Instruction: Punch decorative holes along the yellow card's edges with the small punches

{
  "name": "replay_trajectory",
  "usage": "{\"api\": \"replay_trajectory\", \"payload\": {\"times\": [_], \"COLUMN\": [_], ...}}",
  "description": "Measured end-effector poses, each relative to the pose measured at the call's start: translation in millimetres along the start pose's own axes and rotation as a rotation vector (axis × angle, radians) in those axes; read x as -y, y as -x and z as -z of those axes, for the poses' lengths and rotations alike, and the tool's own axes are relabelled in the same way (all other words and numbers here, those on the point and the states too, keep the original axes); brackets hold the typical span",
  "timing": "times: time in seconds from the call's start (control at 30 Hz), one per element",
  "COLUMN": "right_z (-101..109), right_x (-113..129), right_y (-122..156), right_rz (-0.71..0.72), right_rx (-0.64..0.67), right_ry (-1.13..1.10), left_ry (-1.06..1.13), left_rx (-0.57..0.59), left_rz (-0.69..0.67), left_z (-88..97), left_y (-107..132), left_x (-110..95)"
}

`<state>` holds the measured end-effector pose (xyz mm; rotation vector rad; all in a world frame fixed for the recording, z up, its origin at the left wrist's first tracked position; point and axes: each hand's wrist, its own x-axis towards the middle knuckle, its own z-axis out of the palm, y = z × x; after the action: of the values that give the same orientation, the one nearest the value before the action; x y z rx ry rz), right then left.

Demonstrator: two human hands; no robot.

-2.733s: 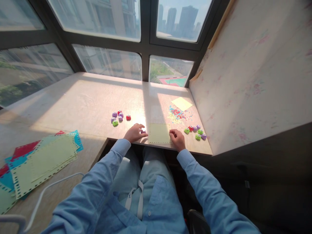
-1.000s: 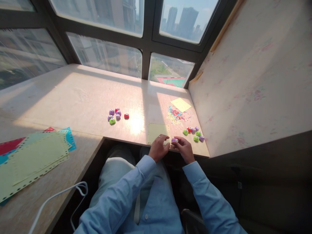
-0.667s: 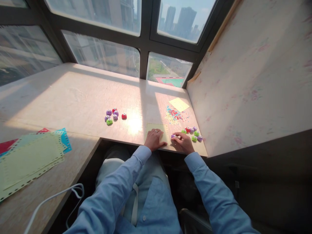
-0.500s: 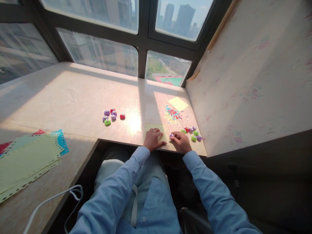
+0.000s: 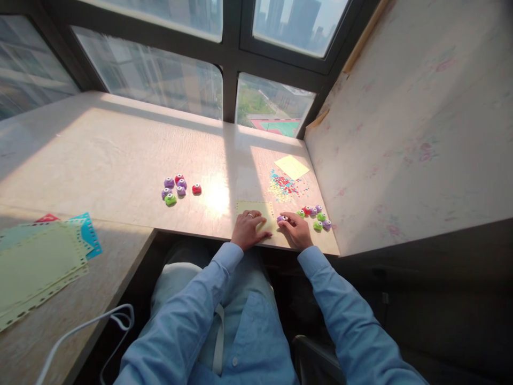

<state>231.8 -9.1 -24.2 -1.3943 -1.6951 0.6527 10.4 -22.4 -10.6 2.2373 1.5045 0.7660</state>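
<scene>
A pale yellow paper sheet with small punched holes along its edges lies near the front edge of the sill. My left hand rests on it, fingers spread, a ring on one finger. Right of the sheet, my right hand has its fingers closed round a small purple craft punch at the paper's right edge. Part of that punch is hidden by my fingers. Just beyond my right hand sits a group of green, red and purple craft punches.
Blue, red and yellow paper confetti lies scattered beside a yellow paper piece. More craft punches stand to the left. Punched paper sheets and a white cable are at the far left. A papered wall bounds the right.
The whole view has shifted slightly. Both hands keep nearly the same places, the left on the sheet and the right on the purple craft punch at its edge.
</scene>
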Motion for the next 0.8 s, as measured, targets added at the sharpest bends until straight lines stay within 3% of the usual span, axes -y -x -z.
{"api": "replay_trajectory", "payload": {"times": [0.2, 0.8], "right_z": [1.9, -2.5], "right_x": [3.4, -2.0], "right_y": [-6.2, -10.3], "right_rz": [-0.059, 0.106], "right_rx": [0.091, 0.056], "right_ry": [-0.108, 0.117], "left_ry": [-0.003, 0.012], "left_rx": [0.021, 0.026], "left_rz": [-0.01, -0.014], "left_z": [-0.1, -1.0], "left_y": [0.8, 1.3], "left_x": [1.5, 3.0]}}
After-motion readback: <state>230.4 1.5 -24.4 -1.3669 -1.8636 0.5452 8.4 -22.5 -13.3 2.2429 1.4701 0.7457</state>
